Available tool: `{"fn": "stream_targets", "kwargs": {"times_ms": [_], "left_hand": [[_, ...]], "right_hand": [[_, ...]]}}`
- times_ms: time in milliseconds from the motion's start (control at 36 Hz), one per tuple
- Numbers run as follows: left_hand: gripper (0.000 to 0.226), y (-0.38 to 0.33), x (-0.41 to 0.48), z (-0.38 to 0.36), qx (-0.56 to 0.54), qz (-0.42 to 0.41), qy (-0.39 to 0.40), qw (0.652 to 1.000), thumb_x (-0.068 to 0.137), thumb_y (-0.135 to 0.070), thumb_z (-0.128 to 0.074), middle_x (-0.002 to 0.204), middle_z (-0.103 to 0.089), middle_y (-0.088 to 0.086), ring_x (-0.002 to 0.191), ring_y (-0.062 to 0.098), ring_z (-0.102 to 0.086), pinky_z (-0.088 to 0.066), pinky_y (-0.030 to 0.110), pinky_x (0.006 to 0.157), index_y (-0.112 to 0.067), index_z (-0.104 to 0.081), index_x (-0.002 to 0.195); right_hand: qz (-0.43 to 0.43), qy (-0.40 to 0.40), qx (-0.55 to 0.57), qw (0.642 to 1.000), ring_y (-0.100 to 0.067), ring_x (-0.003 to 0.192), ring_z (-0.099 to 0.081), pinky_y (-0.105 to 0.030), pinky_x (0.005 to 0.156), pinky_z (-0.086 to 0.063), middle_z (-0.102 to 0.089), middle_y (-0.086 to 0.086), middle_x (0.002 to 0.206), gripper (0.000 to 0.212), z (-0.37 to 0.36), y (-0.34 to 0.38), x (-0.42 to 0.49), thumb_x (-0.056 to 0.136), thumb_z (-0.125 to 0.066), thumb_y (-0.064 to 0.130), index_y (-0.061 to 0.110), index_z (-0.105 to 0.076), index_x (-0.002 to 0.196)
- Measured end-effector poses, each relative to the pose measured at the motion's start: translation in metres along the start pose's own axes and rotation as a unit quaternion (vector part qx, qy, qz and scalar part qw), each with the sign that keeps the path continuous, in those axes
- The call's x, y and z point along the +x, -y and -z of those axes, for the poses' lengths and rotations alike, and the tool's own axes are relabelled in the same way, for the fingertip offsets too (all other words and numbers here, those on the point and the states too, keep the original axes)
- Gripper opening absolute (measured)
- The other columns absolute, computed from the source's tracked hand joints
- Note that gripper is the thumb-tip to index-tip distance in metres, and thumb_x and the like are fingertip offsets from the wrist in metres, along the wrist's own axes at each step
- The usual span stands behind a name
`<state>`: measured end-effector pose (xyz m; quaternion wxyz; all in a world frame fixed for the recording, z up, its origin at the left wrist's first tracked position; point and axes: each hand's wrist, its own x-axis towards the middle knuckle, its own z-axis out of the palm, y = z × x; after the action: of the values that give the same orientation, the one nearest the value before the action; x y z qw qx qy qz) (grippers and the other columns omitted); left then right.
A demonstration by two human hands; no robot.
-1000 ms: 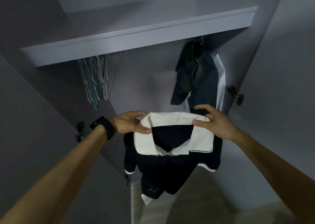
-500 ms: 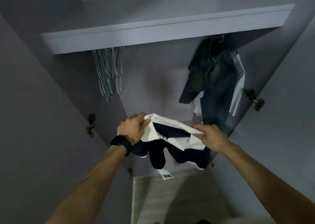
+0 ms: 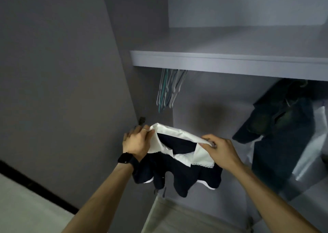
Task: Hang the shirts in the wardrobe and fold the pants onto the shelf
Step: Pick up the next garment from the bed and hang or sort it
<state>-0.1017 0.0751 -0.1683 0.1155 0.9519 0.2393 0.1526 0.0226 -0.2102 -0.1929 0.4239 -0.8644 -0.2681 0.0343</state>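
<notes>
Navy shirt (image 3: 177,172) with a broad white collar (image 3: 179,135) hangs in the air just toward 6 o'clock from the middle of the view, held up by both hands. Its sleeves and hem bunch into dark folds, so its full outline is hard to make out. At 9 o'clock the grey wardrobe door (image 3: 62,90) fills the left side, its top cut off by the frame. A black watch (image 3: 125,158) sits on the left wrist. The left hand (image 3: 136,144) grips the collar's left end, its fingers curled over the edge, a ring (image 3: 144,129) on one of them and the thumb hidden behind the cloth. A small dark hinge (image 3: 142,121), blurred, shows at 12 o'clock of that hand. At 12 o'clock from the shirt a cluster of bare hangers (image 3: 168,89) dangles under the shelf (image 3: 230,64), whose front edge hides their hooks. The right hand (image 3: 220,147) pinches the collar's right end between thumb and curled fingers, the tips tucked into the fabric. At 3 o'clock a dark denim garment (image 3: 284,126) hangs with something white (image 3: 319,126) behind it, both cut off by the right edge and too blurred to identify further.
</notes>
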Motion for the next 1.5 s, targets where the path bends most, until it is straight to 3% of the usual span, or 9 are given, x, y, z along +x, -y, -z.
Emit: {"fn": "stream_targets", "kwargs": {"times_ms": [167, 333, 417, 528, 722, 944, 1083, 1306, 1500], "left_hand": [[0.044, 0.013, -0.007, 0.052, 0.116, -0.103, -0.14, 0.978, 0.097, -0.044, -0.039, 0.114, -0.068, 0.011, 0.112, 0.038, -0.062, -0.042, 0.052, 0.094, -0.017, -0.074, 0.099], [0.012, 0.021, 0.014, 0.089, 0.253, -0.109, -0.165, 0.947, 0.089, -0.026, -0.071, 0.144, -0.055, 0.015, 0.144, 0.039, -0.037, 0.007, 0.061, 0.118, -0.023, -0.078, 0.099], [0.021, 0.027, 0.023, 0.094, 0.302, -0.056, -0.128, 0.943, 0.08, -0.024, -0.079, 0.149, -0.05, 0.014, 0.148, 0.041, -0.029, 0.02, 0.061, 0.116, -0.027, -0.078, 0.1], [0.033, 0.052, 0.031, 0.088, 0.328, -0.101, -0.159, 0.926, 0.064, -0.013, -0.089, 0.147, -0.051, 0.019, 0.142, 0.043, -0.038, 0.011, 0.058, 0.121, -0.019, -0.08, 0.095], [0.051, 0.084, 0.048, 0.075, 0.405, -0.185, -0.277, 0.851, 0.092, -0.015, -0.032, 0.157, -0.036, 0.02, 0.145, 0.048, -0.029, 0.001, 0.063, 0.12, -0.015, -0.07, 0.126], [0.052, 0.091, 0.056, 0.062, 0.528, -0.125, -0.214, 0.812, 0.107, -0.034, -0.012, 0.166, 0.011, 0.017, 0.148, 0.05, 0.016, 0.031, 0.067, 0.104, -0.031, -0.036, 0.152], [0.056, 0.092, 0.054, 0.06, 0.543, -0.122, -0.225, 0.8, 0.104, -0.039, -0.006, 0.167, 0.006, 0.014, 0.149, 0.05, 0.011, 0.016, 0.069, 0.109, -0.039, -0.037, 0.15], [0.053, 0.094, 0.047, 0.054, 0.569, -0.118, -0.208, 0.787, 0.104, -0.045, -0.01, 0.167, 0.008, 0.015, 0.147, 0.052, 0.015, 0.023, 0.071, 0.106, -0.041, -0.035, 0.151], [0.05, 0.094, 0.048, 0.052, 0.526, -0.126, -0.206, 0.815, 0.104, -0.041, -0.016, 0.167, 0.006, 0.015, 0.149, 0.05, 0.012, 0.027, 0.068, 0.106, -0.04, -0.042, 0.146]], "right_hand": [[0.031, 0.093, -0.058, 0.994, -0.003, 0.077, -0.063, -0.03, 0.074, -0.054, -0.07, 0.017, 0.082, 0.013, 0.0, 0.03, 0.031, 0.089, -0.068, 0.046, 0.037, -0.069, 0.098], [0.028, 0.134, -0.013, 0.991, 0.013, 0.09, -0.065, -0.009, 0.081, -0.049, -0.073, 0.025, 0.094, 0.052, 0.0, 0.061, 0.07, 0.071, -0.058, 0.086, 0.041, -0.071, 0.095], [0.0, 0.121, -0.008, 0.993, 0.005, 0.099, -0.066, -0.017, 0.085, -0.05, -0.072, 0.021, 0.103, 0.051, -0.007, 0.071, 0.097, 0.077, -0.055, 0.083, 0.04, -0.069, 0.1], [-0.036, 0.076, -0.021, 0.996, -0.015, 0.113, -0.062, -0.026, 0.09, -0.045, -0.068, 0.01, 0.117, 0.051, -0.025, 0.076, 0.138, 0.089, -0.057, 0.069, 0.027, -0.066, 0.118], [-0.093, 0.005, -0.044, 0.995, -0.034, 0.112, -0.061, -0.03, 0.08, -0.04, -0.067, -0.015, 0.12, 0.047, -0.07, 0.081, 0.204, 0.096, -0.047, 0.064, 0.017, -0.054, 0.099], [-0.165, -0.083, -0.025, 0.983, -0.031, 0.093, -0.066, -0.035, 0.075, -0.05, -0.069, -0.02, 0.114, 0.057, -0.115, 0.07, 0.253, 0.1, -0.049, 0.054, 0.002, -0.068, 0.108], [-0.163, -0.104, -0.023, 0.981, -0.035, 0.101, -0.071, -0.041, 0.085, -0.06, -0.072, -0.017, 0.113, 0.036, -0.128, 0.075, 0.257, 0.091, -0.062, 0.031, 0.004, -0.071, 0.113], [-0.154, -0.171, 0.031, 0.973, -0.035, 0.1, -0.07, -0.042, 0.091, -0.058, -0.074, -0.014, 0.108, 0.055, -0.126, 0.087, 0.239, 0.073, -0.049, 0.043, 0.012, -0.075, 0.109], [-0.182, -0.251, -0.041, 0.95, -0.039, 0.121, -0.059, -0.041, 0.1, -0.046, -0.063, -0.018, 0.134, 0.057, -0.084, 0.094, 0.235, 0.098, -0.037, 0.048, 0.008, -0.066, 0.126]]}}
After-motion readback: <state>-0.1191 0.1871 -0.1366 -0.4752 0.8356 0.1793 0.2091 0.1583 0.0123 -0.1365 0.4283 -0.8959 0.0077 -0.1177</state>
